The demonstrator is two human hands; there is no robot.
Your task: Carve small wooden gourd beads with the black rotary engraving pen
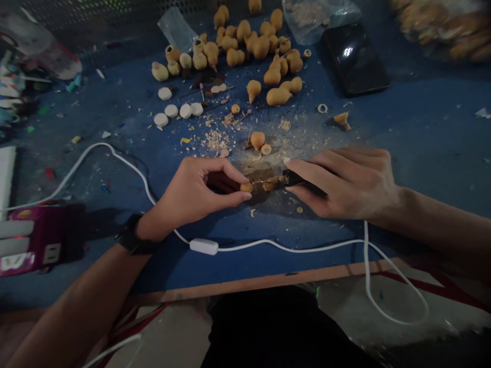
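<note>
My left hand [199, 191] is curled, its thumb and forefinger pinching a small tan gourd piece [246, 187] just above the blue table [115, 133]. My right hand [345, 179] is closed round a dark hand tool [276, 181], whose brownish tip reaches the piece. Both hands rest near the table's front middle. A cut gourd top [257, 139] and a small ring-shaped slice [266, 149] lie just behind them amid sawdust [217, 138].
Several small tan gourds [264, 48] are heaped at the back. White discs [178, 111] lie to their left, and a black phone [355, 59] to the right. A white cable with an inline switch [203, 246] runs along the front edge. A pink box [30, 240] sits at left.
</note>
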